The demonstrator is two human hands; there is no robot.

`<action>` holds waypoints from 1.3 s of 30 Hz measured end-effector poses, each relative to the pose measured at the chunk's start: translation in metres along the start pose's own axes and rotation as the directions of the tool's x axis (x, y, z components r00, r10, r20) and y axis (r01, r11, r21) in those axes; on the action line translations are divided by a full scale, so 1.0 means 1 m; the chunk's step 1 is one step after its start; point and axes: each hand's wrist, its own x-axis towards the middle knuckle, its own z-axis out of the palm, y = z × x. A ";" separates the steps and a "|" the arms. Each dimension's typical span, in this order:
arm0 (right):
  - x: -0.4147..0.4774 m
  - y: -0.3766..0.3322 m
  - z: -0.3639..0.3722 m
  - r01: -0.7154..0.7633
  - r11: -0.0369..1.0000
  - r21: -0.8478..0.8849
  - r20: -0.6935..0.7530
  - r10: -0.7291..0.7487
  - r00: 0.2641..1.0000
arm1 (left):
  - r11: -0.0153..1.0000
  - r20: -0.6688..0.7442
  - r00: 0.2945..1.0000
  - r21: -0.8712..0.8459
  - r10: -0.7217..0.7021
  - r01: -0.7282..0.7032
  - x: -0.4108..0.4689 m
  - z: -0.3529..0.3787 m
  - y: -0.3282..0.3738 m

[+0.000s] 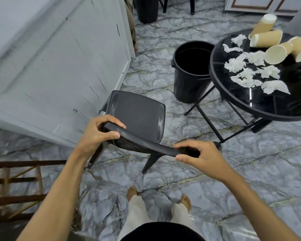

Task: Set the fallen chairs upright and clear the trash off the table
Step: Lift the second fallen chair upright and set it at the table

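Note:
A dark grey plastic chair [137, 115] stands upright on the marble floor right in front of me, its seat facing up. My left hand [97, 134] grips the left end of its backrest top rail. My right hand [198, 153] grips the right end of the same rail. To the right is a round black glass table [257, 105] on thin black legs. Torn white tissue scraps [250, 73] lie scattered on it. Several tan paper cups [268, 39] lie tipped over along its far side.
A black bin [189, 79], open, stands on the floor just left of the table. A grey panelled wall [50, 66] runs along the left. A rust-coloured metal frame [16, 188] is at lower left. Other dark chair legs [192, 6] show at the top.

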 end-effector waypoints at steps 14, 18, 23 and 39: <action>0.091 -0.085 0.068 -0.034 0.991 -0.128 0.080 0.045 0.996 | 0.969 -0.162 0.986 -0.245 -0.049 0.008 -0.037 -0.163 -0.049; 0.104 -0.086 0.058 -0.095 0.988 -0.118 0.110 0.108 0.988 | 0.974 -0.141 0.989 -0.225 -0.045 0.012 -0.031 -0.166 -0.049; 0.118 -0.073 0.038 -0.114 0.986 -0.119 0.155 0.132 0.979 | 0.955 -0.205 0.978 -0.294 -0.039 -0.023 -0.023 -0.162 -0.052; 0.127 0.018 0.013 -0.142 0.924 0.355 0.064 0.127 0.990 | 0.941 -0.246 0.966 -0.339 -0.079 -0.010 -0.025 -0.158 -0.058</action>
